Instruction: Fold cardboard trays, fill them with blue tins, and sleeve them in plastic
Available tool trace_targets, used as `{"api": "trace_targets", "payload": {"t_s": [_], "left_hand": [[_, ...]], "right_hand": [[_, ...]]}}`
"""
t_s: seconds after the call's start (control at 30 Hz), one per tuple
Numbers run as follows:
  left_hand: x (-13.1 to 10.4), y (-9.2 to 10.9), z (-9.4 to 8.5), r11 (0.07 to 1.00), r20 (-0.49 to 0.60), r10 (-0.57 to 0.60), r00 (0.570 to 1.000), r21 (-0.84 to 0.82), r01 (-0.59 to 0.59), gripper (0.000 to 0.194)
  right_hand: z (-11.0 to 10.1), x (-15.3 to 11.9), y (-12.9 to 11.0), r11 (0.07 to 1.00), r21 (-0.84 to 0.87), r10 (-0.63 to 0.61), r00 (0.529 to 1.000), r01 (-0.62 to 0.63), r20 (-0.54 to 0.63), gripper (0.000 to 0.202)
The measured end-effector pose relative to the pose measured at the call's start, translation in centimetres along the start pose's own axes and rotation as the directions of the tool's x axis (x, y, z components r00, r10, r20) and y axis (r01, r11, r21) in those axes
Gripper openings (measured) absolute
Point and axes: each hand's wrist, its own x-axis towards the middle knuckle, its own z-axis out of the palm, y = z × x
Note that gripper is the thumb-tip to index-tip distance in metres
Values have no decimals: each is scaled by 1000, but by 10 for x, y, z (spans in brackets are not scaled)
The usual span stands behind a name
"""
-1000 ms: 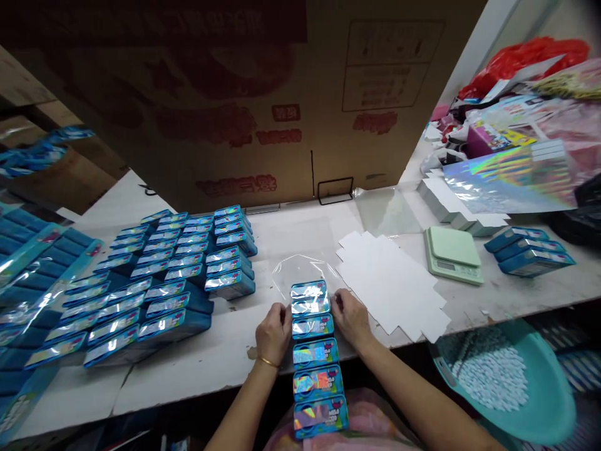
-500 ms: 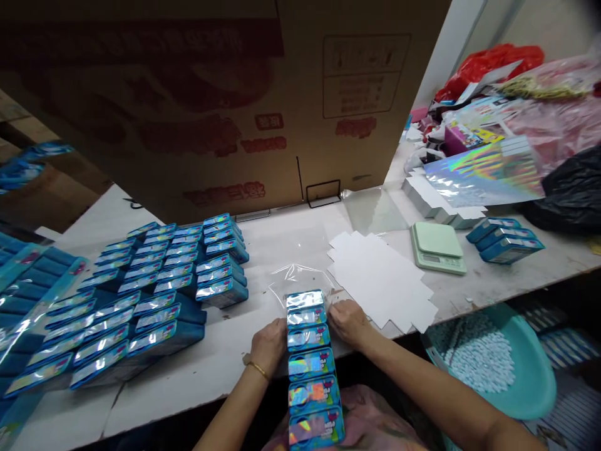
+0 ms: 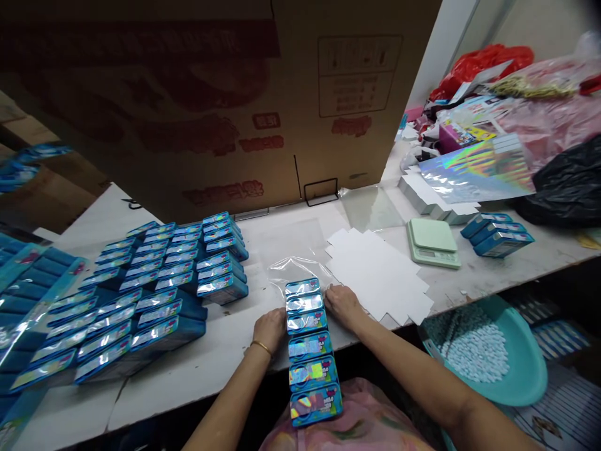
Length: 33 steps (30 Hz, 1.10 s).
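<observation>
A single-file row of several small blue boxes (image 3: 310,344) with shiny printed faces runs from my lap over the table's front edge. Its far end is at the mouth of a clear plastic bag (image 3: 295,268) lying flat on the table. My left hand (image 3: 271,331), with a gold bangle at the wrist, is closed at the left side of the row, on the bag's edge. On the other side my right hand (image 3: 344,305) pinches the bag's right edge beside the far boxes. The fingertips of both hands are partly hidden.
Rows of blue boxes (image 3: 154,269) stand on the left. A large carton (image 3: 211,125) rises behind. To the right are white card sheets (image 3: 375,269), a pale green scale (image 3: 432,241), three blue boxes (image 3: 500,238) and, lower down, a turquoise basin (image 3: 526,363) of white pieces.
The row of boxes has slid forward, away from my body, between my hands and further toward the bag. Both hands stay at its sides, and the view has shifted slightly.
</observation>
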Motion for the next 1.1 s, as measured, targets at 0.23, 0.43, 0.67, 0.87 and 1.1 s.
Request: {"api": "trace_targets", "payload": {"t_s": [0.23, 0.43, 0.67, 0.87, 1.1], "left_hand": [[-33, 2, 4, 998, 114, 54, 992, 12, -56, 28], [-56, 7, 15, 999, 92, 45, 995, -5, -45, 31], [-58, 1, 20, 1000, -336, 13, 942, 23, -6, 34], [-91, 2, 38, 944, -574, 326, 751, 159, -289, 33], [-89, -2, 52, 973, -478, 226, 849, 75, -217, 30]], "right_hand": [[-3, -41, -16, 997, 14, -71, 996, 72, -47, 18], [-13, -52, -26, 999, 39, 29, 985, -23, -170, 17], [-32, -44, -26, 990, -8, -133, 931, 139, -339, 22], [-26, -91, -29, 958, 1, -276, 921, 287, -275, 19], [-10, -97, -31, 994, 37, -100, 993, 103, -67, 17]]}}
